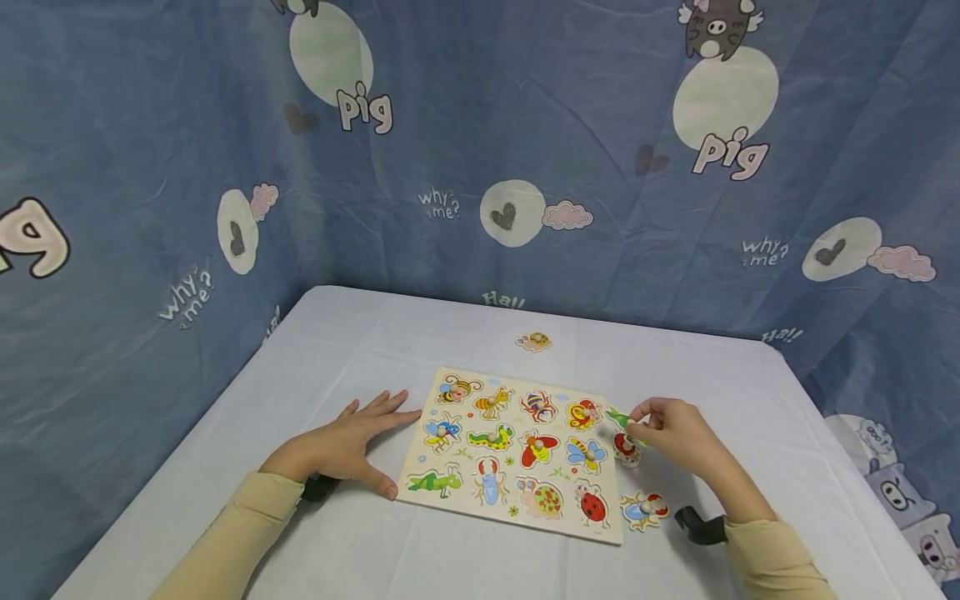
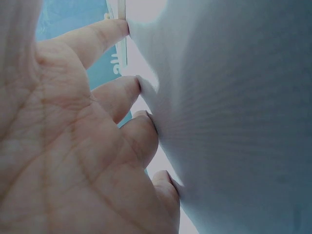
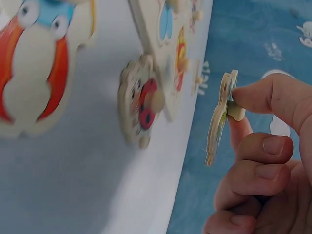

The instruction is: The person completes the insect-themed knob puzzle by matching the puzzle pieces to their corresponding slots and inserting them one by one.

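Observation:
My left hand lies spread on the white table, fingers apart, with index fingertip and thumb tip right at the left edge of the wooden insect puzzle board. In the left wrist view its fingertips press on the white cloth. My right hand pinches a green puzzle piece by its small wooden knob, thumb against forefinger. That piece hangs upright in the right wrist view, beside the board's right edge. Just under it is a ladybug piece; a stag beetle piece lies nearer me.
A snail piece lies beyond the board's far edge. Knobbed insect pieces sit in the upper two rows; the bottom row shows pictures without knobs. A blue patterned curtain hangs behind the white table.

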Motion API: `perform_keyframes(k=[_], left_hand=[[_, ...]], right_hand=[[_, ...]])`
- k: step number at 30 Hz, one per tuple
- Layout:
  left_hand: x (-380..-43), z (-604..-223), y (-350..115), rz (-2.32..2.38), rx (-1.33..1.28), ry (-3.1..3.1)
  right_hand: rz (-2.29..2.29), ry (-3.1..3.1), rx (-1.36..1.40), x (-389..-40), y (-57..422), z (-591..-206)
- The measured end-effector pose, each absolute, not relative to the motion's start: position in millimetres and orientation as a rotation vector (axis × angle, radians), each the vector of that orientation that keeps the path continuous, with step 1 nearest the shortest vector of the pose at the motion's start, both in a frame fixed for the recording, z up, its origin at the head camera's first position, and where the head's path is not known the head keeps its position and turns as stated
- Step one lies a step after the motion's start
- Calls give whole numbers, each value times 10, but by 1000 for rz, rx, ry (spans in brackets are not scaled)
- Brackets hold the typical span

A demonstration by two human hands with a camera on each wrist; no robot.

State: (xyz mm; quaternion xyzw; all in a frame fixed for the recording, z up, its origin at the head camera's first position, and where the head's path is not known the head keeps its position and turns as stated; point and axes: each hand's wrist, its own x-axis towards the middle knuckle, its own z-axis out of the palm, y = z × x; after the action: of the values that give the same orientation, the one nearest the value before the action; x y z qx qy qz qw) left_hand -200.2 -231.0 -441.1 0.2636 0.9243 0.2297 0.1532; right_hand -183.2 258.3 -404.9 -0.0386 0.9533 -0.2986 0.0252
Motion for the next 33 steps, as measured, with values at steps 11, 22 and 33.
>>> perform_keyframes(k=[11, 22, 33], left_hand=[[-1991, -4392, -2308, 666, 755, 2647], [-1991, -4397, -2305, 660, 753, 2658], [-1984, -4384, -2301, 655, 754, 2659]], right_hand=[[-957, 2901, -232, -1827, 2311, -4021], [-971, 2855, -358, -1819, 2021, -4018], [-936, 2802, -563, -1838, 1772, -4022]])
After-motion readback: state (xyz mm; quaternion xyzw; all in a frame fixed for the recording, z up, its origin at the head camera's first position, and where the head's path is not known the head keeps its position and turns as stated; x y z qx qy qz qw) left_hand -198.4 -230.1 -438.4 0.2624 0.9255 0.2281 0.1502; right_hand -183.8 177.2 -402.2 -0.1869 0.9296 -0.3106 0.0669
